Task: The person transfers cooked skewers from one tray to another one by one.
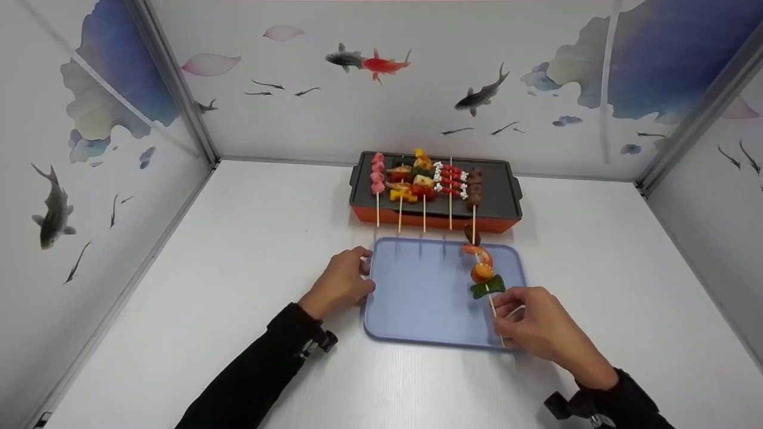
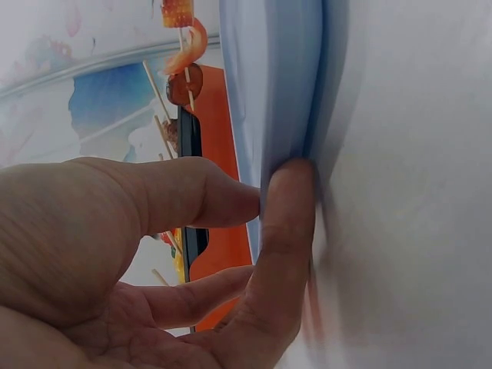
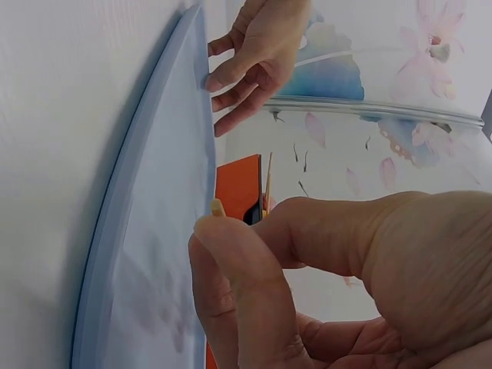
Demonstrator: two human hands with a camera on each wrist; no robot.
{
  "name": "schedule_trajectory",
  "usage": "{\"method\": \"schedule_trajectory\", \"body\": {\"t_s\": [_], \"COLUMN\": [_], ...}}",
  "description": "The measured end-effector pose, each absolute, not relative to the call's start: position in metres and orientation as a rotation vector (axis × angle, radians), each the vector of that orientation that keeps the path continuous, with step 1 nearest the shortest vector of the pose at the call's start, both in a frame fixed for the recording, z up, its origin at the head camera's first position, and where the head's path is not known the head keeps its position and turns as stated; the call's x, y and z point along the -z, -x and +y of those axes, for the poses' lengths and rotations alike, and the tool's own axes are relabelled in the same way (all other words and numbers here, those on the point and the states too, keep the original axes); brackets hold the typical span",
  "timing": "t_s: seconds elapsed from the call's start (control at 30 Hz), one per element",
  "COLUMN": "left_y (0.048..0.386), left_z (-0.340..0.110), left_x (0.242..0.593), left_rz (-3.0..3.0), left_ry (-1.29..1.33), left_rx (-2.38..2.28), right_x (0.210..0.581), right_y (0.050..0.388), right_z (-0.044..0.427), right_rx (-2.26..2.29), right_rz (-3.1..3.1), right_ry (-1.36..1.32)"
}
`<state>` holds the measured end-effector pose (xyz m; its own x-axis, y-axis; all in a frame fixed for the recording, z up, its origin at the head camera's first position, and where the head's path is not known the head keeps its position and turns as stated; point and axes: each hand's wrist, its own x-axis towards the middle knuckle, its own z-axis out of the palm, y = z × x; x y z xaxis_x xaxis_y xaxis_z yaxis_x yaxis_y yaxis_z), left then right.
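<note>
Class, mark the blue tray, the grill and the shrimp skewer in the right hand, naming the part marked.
Blue tray (image 1: 420, 295), head view: bare middle of its surface.
Grill (image 1: 498, 187), head view: bare right end of its black top.
Shrimp skewer (image 1: 481, 273), head view: orange piece next to the shrimp.

Grill (image 1: 498, 187): one
Skewers (image 1: 377, 173) on the grill: five
Held skewer (image 1: 482, 273): one
Blue tray (image 1: 417, 298): one
Hands (image 1: 340, 285): two
Black sleeves (image 1: 250, 369): two
Tabletop (image 1: 268, 208): one
Painted red fish (image 1: 381, 64): one
</note>
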<state>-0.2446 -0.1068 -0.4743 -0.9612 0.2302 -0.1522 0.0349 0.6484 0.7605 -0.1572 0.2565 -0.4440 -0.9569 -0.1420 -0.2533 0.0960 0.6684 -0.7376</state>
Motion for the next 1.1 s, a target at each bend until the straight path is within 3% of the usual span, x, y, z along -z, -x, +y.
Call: {"method": "schedule_trajectory", "body": {"t_s": [1.1], "left_y": [0.245], "left_z": [-0.107], "left_x": [0.473], "left_rz": [2.637], "left_ry": [-0.232], "left_rx": [-1.195], "right_x": [0.457], "right_y": [0.162], "right_z": [0.199], "right_rx": [1.311], "right_rz": [2.516], "right_ry": [0.297]}}
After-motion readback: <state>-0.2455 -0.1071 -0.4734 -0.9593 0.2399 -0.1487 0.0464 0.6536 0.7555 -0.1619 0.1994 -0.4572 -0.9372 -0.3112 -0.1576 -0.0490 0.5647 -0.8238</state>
